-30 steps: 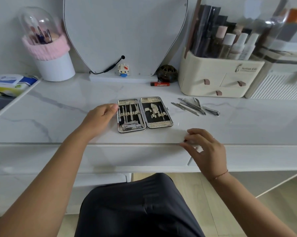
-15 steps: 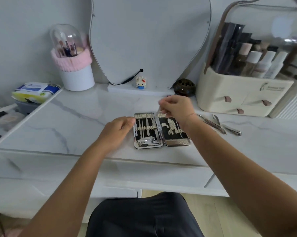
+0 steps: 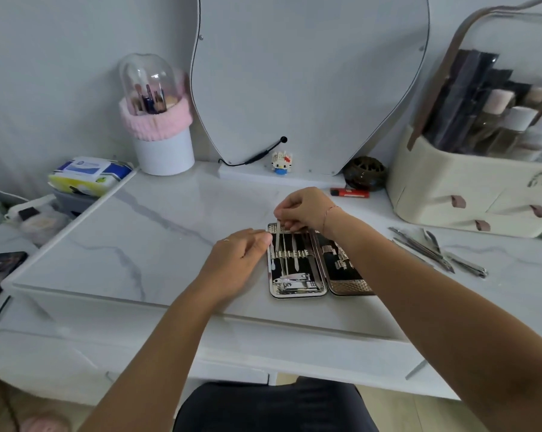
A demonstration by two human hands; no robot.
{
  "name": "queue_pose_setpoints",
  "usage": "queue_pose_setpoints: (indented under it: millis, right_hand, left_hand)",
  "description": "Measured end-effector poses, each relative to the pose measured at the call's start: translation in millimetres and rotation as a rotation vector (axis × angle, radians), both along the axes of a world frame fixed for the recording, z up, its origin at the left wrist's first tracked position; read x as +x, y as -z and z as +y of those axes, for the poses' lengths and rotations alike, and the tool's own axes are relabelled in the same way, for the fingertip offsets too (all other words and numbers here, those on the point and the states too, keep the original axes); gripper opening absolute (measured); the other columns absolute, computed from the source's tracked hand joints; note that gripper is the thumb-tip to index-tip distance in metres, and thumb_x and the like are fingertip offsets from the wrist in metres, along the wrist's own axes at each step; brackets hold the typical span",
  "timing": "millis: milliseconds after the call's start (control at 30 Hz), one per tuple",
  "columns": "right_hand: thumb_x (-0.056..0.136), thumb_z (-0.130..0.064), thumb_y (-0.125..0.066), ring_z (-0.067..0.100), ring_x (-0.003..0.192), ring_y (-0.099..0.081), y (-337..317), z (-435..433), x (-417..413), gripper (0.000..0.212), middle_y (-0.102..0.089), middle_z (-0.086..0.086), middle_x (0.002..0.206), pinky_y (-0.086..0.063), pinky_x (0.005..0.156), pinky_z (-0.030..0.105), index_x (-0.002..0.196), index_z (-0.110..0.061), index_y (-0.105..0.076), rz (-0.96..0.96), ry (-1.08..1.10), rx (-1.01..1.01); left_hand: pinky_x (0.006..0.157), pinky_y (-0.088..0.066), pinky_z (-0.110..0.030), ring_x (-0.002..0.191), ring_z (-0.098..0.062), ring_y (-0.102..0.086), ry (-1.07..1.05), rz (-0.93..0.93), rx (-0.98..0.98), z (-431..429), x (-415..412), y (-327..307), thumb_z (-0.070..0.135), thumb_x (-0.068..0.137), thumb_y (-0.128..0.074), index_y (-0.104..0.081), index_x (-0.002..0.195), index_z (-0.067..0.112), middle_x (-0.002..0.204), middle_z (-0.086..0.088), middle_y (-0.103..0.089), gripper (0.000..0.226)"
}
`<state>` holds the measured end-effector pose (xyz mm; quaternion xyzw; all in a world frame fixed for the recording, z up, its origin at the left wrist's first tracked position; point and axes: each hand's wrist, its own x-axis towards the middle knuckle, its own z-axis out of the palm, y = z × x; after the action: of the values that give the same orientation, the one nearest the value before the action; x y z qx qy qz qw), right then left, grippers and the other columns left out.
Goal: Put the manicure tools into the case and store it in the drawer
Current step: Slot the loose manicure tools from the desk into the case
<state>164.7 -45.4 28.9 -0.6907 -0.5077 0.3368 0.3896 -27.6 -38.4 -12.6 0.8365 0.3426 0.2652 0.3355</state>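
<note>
The manicure case (image 3: 297, 289) lies open on the marble tabletop, black inside with a metal rim. Its left half holds several thin tools under loops and a nail clipper (image 3: 296, 283) at the near end. My left hand (image 3: 237, 263) rests flat against the case's left edge. Over the far end of the left half, my right hand (image 3: 304, 208) pinches a thin metal tool (image 3: 277, 236) whose lower part sits in the loops. My right forearm hides much of the case's right half. Several loose metal tools (image 3: 435, 252) lie on the table to the right.
A cream cosmetics organizer (image 3: 469, 185) with small drawers stands at the back right. Behind the case are a mirror (image 3: 310, 79), a red lighter (image 3: 349, 192) and a dark round pot (image 3: 364, 173). A brush holder (image 3: 160, 129) and a wipes pack (image 3: 87, 174) sit at the left.
My right hand has come up from the table's front edge to the case's far end and now pinches a thin tool there. The camera has moved closer. My left hand stays at the case's left edge.
</note>
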Motion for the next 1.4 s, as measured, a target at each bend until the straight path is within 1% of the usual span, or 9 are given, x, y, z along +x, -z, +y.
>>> queue_pose_setpoints:
  millis: [100,267,400,500,700,900,1100,1267,1400]
  right_hand:
    - [0.083,-0.018,-0.068,0.001,0.051,-0.056,-0.5,0.2,-2.2,0.011,-0.066,0.001,0.071,-0.046,0.051,0.014,0.089,-0.010,-0.072,-0.252,-0.054,-0.004]
    - [0.090,-0.030,-0.055,0.015,0.092,-0.059,-3.5,-7.0,-2.8,0.024,-0.070,0.001,0.101,-0.046,0.081,0.028,0.101,-0.017,-0.072,-0.670,-0.140,-0.010]
    - [0.095,-0.034,-0.044,0.021,0.101,-0.055,1.4,-17.7,-2.8,0.032,-0.058,0.003,0.105,-0.044,0.089,0.035,0.118,-0.025,-0.064,-0.858,-0.261,-0.037]
    - [0.095,-0.034,-0.046,0.019,0.099,-0.053,10.7,-22.9,-1.1,0.031,-0.048,0.000,0.102,-0.043,0.089,0.035,0.120,-0.028,-0.062,-0.813,-0.287,0.002]
    - [0.094,-0.029,-0.050,0.013,0.094,-0.046,12.8,-31.2,2.7,0.030,-0.041,-0.004,0.101,-0.040,0.090,0.031,0.121,-0.029,-0.062,-0.721,-0.344,0.061]
    - [0.094,-0.032,-0.048,0.010,0.095,-0.042,11.4,-39.0,3.3,0.031,-0.046,0.001,0.112,-0.037,0.094,0.033,0.123,-0.034,-0.059,-0.765,-0.352,0.076]
    - [0.091,-0.045,-0.051,0.009,0.094,-0.041,15.8,-44.3,3.2,0.036,-0.045,-0.002,0.112,-0.037,0.093,0.032,0.125,-0.037,-0.057,-0.747,-0.308,0.092]
    - [0.087,-0.043,-0.058,0.007,0.093,-0.050,8.6,-60.7,7.6,0.039,-0.047,-0.008,0.109,-0.039,0.083,0.017,0.123,-0.031,-0.059,-0.568,-0.182,0.139]
    - [0.081,-0.030,-0.068,0.007,0.076,-0.055,-3.4,-92.3,49.7,0.018,-0.063,-0.004,0.089,-0.041,0.071,0.018,0.094,-0.017,-0.072,-0.557,0.134,0.213]
  left_hand:
    - [0.094,-0.025,-0.015,0.124,-0.001,-0.040,0.006,0.003,-0.004,0.6,-0.2,0.2,0.044,0.098,-0.035,-0.062,0.122,0.026,0.127,0.011,-0.057,0.041]
    - [0.105,-0.030,-0.023,0.131,-0.008,-0.040,0.014,0.033,0.008,5.4,0.1,4.3,0.054,0.092,-0.030,-0.060,0.124,0.028,0.134,0.008,-0.055,0.051]
    - [0.100,-0.030,-0.019,0.128,-0.006,-0.043,0.022,0.025,0.023,6.3,1.8,5.4,0.046,0.097,-0.033,-0.062,0.122,0.027,0.128,0.013,-0.057,0.043]
    - [0.102,-0.031,-0.020,0.126,-0.007,-0.044,0.024,0.028,0.023,7.0,2.3,5.6,0.045,0.097,-0.033,-0.063,0.122,0.026,0.129,0.011,-0.058,0.043]
    - [0.107,-0.035,-0.033,0.127,-0.008,-0.045,0.038,0.018,0.006,8.8,2.4,7.6,0.057,0.090,-0.027,-0.063,0.121,0.028,0.128,0.012,-0.059,0.056]
    - [0.107,-0.036,-0.037,0.127,-0.007,-0.045,0.031,0.043,-0.001,13.3,2.7,13.1,0.071,0.085,-0.021,-0.061,0.122,0.033,0.127,0.014,-0.059,0.066]
    - [0.106,-0.036,-0.039,0.126,-0.008,-0.046,0.029,0.046,-0.004,12.9,2.7,12.8,0.073,0.084,-0.018,-0.060,0.122,0.035,0.126,0.015,-0.059,0.068]
    - [0.107,-0.034,-0.032,0.127,-0.004,-0.044,0.036,0.024,-0.004,9.2,1.8,8.9,0.064,0.092,-0.025,-0.060,0.122,0.036,0.130,0.016,-0.056,0.054]
    - [0.099,-0.027,-0.017,0.123,0.002,-0.040,0.011,0.028,0.004,4.6,1.8,4.4,0.047,0.096,-0.033,-0.062,0.123,0.024,0.130,0.015,-0.053,0.046]
